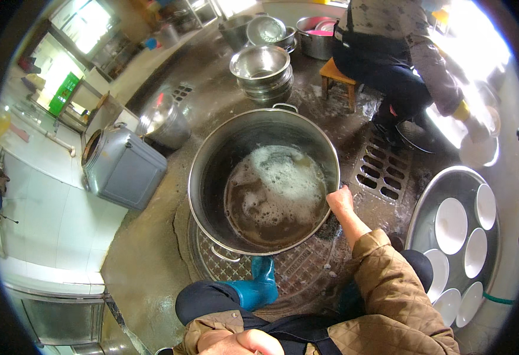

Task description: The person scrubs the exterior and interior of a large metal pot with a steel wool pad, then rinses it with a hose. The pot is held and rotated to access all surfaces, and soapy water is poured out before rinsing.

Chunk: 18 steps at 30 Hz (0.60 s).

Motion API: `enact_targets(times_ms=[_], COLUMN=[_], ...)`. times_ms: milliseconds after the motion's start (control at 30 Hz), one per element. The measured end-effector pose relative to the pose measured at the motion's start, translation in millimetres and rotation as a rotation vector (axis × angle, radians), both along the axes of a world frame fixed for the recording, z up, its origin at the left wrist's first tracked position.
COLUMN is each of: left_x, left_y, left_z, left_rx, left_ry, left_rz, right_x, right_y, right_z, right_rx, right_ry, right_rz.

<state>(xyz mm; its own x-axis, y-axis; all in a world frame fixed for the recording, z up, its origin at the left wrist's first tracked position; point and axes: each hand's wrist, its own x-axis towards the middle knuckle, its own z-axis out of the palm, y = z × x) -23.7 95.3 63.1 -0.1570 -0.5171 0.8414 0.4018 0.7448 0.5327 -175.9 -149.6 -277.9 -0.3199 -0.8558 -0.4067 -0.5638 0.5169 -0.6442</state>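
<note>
A large round steel pot (204, 177) stands tilted on the wet floor before me, with foamy brownish water (277, 195) pooled towards its right side. My right hand (340, 199) grips the pot's right rim. Close to my body, at the bottom edge, is my left hand (239, 342), with its fingers curled; whether something is in it cannot be told, as the frame cuts it off. One loop handle (225, 255) of the pot shows on the near side, another on the far side.
White bowls (450, 225) lie in a wide metal basin (428, 191) at the right. A floor drain grate (381, 171) is beside the pot. Beyond are stacked steel basins (259, 64), a wooden stool (338, 73) and a seated person (383, 49). A grey bin (128, 171) leans at the left.
</note>
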Motion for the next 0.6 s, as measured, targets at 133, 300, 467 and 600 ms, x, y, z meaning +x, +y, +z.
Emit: enact_targets(times_ms=[133, 300, 467, 600], left_x=[-3.4, -3.2, 9.6, 23.9], left_y=[5.9, 2.1, -8.2, -38.6], left_z=[3.0, 5.0, -8.7, -45.7], left_rx=[0.001, 0.015, 0.077, 0.297], left_ry=[0.002, -0.019, 0.021, 0.212], left_rz=[0.227, 0.514, 0.626, 0.605], right_x=[-6.2, -9.6, -8.1, -5.9], right_y=[-4.1, -14.6, -8.2, 3.8], right_z=[-20.7, -43.0, -26.3, 1.0], right_rx=[-0.013, -0.109, -0.052, -0.112], right_ry=[-0.03, -0.003, -0.067, -0.115], right_rz=[0.059, 0.072, 0.109, 0.123])
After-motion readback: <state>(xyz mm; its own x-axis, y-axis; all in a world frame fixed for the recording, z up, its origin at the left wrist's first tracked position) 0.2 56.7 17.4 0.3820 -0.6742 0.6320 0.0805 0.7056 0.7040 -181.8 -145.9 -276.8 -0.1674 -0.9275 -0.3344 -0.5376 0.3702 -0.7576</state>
